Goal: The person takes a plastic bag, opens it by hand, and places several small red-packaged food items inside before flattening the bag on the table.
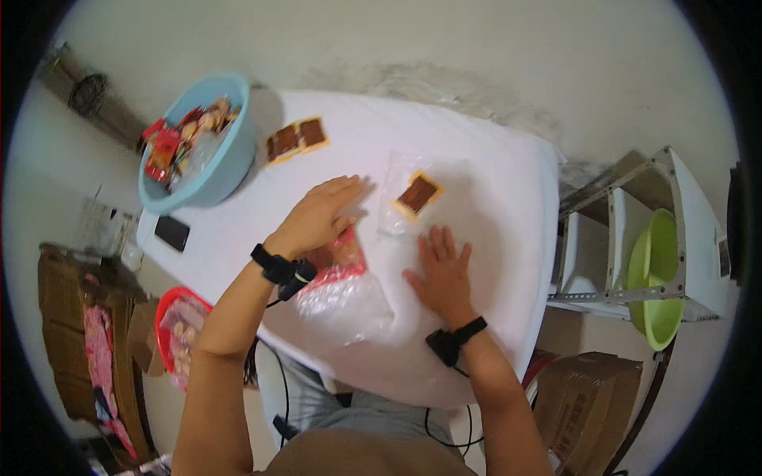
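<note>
My left hand [318, 208] is over the table, fingers extended and thumb apart. Just beneath its thumb lies a clear plastic bag with a red printed part [345, 303], partly covered by my hand and wrist. Palm down, my right hand [443, 276] spreads its fingers near the lower edge of a transparent plastic sheet or bag [393, 178]. On this clear plastic rests a flat brown piece with yellow edges [418, 195], seemingly food. Several similar brown pieces [297, 140] lie in a row farther back. Both wrists wear black straps with small devices.
A blue basin [238, 160] with packaged snacks stands at the table's back left, near a dark phone-like object [172, 232]. Below the left edge is a red basin [164, 321]. A metal-framed shelf [613, 238] with green basins [655, 297] and a cardboard box [589, 410] stand at right.
</note>
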Available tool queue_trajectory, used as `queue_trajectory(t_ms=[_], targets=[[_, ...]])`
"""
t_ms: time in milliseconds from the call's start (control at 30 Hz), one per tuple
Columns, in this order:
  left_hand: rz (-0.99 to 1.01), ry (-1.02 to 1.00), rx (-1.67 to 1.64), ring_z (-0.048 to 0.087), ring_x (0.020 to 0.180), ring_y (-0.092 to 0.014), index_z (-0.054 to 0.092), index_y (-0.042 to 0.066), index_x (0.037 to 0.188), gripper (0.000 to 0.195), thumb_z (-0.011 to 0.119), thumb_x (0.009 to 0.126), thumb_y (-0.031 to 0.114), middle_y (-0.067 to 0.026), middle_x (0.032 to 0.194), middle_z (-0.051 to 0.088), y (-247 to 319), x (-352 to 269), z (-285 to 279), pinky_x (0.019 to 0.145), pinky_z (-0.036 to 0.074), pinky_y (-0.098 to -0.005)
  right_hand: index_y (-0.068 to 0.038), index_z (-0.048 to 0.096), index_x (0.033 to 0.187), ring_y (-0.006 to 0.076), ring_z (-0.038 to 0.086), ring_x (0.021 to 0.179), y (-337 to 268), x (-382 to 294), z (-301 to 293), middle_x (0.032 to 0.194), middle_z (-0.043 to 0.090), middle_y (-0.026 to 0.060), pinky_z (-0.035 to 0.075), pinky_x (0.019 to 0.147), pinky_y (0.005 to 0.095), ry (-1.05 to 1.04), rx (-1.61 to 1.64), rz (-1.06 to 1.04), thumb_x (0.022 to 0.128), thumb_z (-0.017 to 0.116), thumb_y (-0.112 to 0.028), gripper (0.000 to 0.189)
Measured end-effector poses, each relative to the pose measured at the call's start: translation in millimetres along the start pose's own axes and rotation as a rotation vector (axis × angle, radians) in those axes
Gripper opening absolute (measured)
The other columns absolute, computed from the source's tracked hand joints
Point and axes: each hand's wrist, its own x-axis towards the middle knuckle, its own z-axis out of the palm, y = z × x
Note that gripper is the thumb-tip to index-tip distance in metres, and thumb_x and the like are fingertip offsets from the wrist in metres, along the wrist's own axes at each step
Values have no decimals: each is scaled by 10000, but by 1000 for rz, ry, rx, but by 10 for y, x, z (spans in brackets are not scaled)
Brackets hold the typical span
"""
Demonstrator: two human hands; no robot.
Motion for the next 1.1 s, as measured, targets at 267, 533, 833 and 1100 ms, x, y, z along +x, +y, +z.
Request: queue_trajectory(t_ms=[267, 533, 833, 1100], targets=[[-247, 80, -166, 360, 1275, -382, 456, 59, 1325, 690, 740, 705, 163, -207, 1414, 343, 739, -1988, 284, 1049, 325, -439, -77, 493, 1270, 309, 331, 1307, 59, -109, 88, 1334, 441, 137, 205, 1017, 639, 138, -9, -143, 757, 660, -396, 627], [-479, 372, -134, 353, 1247, -398, 439, 32, 1316, 682, 749, 733, 204, -234, 1364, 361, 1196, -2533, 909, 1026, 331, -440, -44, 521, 1219, 290, 532, 949, -420, -691, 25, 1013, 590, 105, 367, 854, 443, 164, 339, -358, 721, 701, -391, 633], [-538, 668, -180, 507, 1108, -355, 481, 20, 1259, 589, 721, 744, 172, -196, 1260, 457, 1241, -2246, 1045, 896, 465, -381, -59, 539, 1156, 246, 558, 761, -977, -694, 351, 780, 575, 66, 384, 756, 402, 295, 448, 79, 746, 704, -233, 476], [-672, 792, -249, 543, 1083, -337, 529, 42, 1208, 446, 603, 768, 41, -165, 1264, 482, 1143, -2181, 1189, 903, 467, -373, -84, 546, 1068, 248, 559, 555, -951, -697, 364, 620, 561, 47, 419, 610, 376, 392, 552, 214, 807, 624, -105, 272]])
